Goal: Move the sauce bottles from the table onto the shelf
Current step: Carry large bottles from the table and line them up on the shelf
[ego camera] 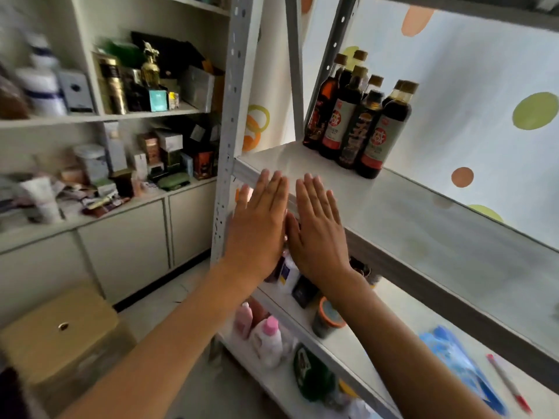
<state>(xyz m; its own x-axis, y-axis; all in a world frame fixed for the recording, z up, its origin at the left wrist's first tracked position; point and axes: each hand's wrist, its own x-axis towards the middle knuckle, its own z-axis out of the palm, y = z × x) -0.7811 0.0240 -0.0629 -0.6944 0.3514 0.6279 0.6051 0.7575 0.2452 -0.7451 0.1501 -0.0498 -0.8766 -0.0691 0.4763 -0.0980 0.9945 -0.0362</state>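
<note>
Several dark sauce bottles [360,116] with brown caps and red-and-grey labels stand upright in a tight cluster at the back left corner of the metal rack's white shelf [423,213]. My left hand [258,225] and my right hand [317,225] are held flat side by side, fingers straight, palms down, in front of the shelf's front edge. Both hands hold nothing and are apart from the bottles, below and to their left. No table is in view.
A grey perforated upright [230,116] of the rack stands just left of my hands. Lower shelves hold pink-capped bottles [266,340], a jar [326,319], a blue packet [459,364] and a pen [511,385]. A cluttered white cabinet [121,237] stands at left, a beige stool [60,334] below it.
</note>
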